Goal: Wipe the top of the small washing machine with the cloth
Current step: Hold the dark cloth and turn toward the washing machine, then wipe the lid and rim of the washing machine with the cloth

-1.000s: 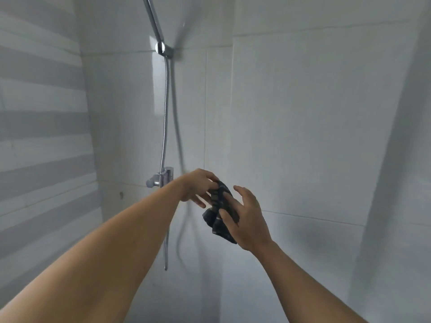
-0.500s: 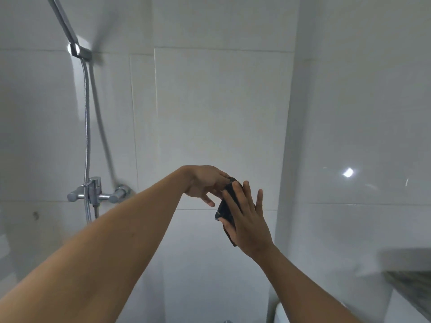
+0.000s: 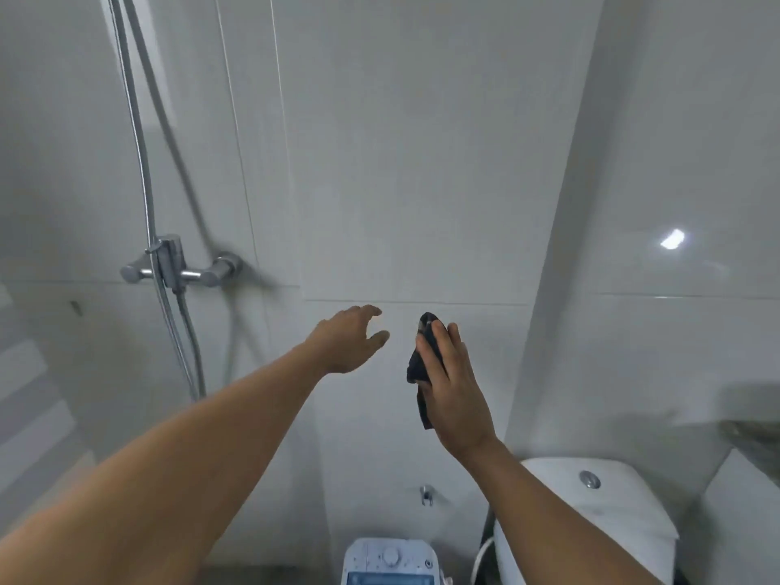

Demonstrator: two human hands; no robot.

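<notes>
Status, wipe not begun: your right hand (image 3: 453,388) grips dark cloth (image 3: 421,365) up by the wall, left hand (image 3: 352,342) open & empty, small washing machine (image 3: 390,561) low at frame bottom, top untouched, whole wipe left.

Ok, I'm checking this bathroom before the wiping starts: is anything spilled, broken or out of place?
Nothing stands out. The washing machine sits upright beside the toilet, no spill or damage shows. The right hand holds the cloth; the left hand is open and empty.
</notes>
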